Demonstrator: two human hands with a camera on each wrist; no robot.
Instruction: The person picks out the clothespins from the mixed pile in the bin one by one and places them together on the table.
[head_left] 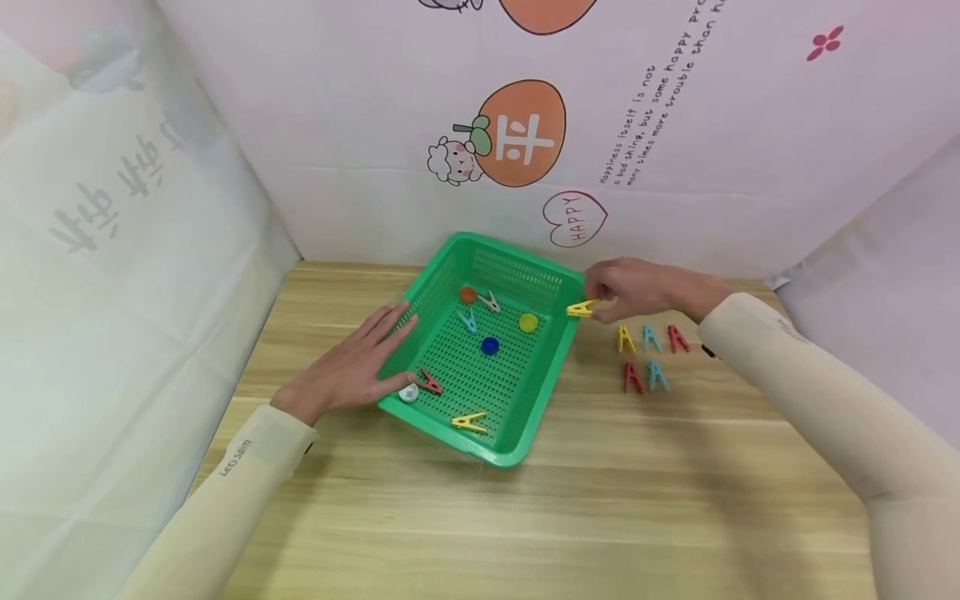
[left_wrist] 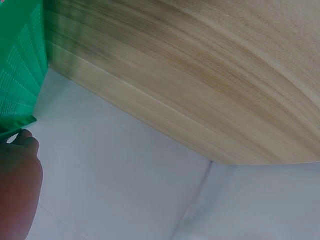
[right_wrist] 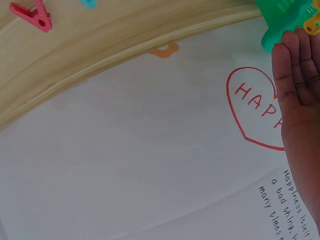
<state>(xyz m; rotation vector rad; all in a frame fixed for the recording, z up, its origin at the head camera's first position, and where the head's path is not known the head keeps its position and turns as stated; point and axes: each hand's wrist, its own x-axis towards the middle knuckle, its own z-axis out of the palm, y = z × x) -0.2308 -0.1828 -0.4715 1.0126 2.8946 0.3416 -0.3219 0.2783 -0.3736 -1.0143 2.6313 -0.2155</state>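
A green basket (head_left: pixel 542 398) sits on the wooden table. My left hand (head_left: pixel 352 367) rests on its left rim with fingers extended, the thumb reaching over the near-left corner. My right hand (head_left: pixel 633 287) pinches a yellow clothespin (head_left: pixel 580 309) over the right rim; in the right wrist view this yellow clothespin (right_wrist: pixel 312 25) shows at the fingertips. Inside the basket lie a grey clothespin (head_left: pixel 491 302), a blue clothespin (head_left: pixel 468 320), a red clothespin (head_left: pixel 431 382) and another yellow clothespin (head_left: pixel 469 422).
Right of the basket are a yellow clothespin (head_left: pixel 626 338), two blue and two red ones. The basket also holds round caps: orange (head_left: pixel 468 295), yellow (head_left: pixel 528 322), blue (head_left: pixel 490 345) and white (head_left: pixel 408 392). A printed cloth (head_left: pixel 360 208) stands behind.
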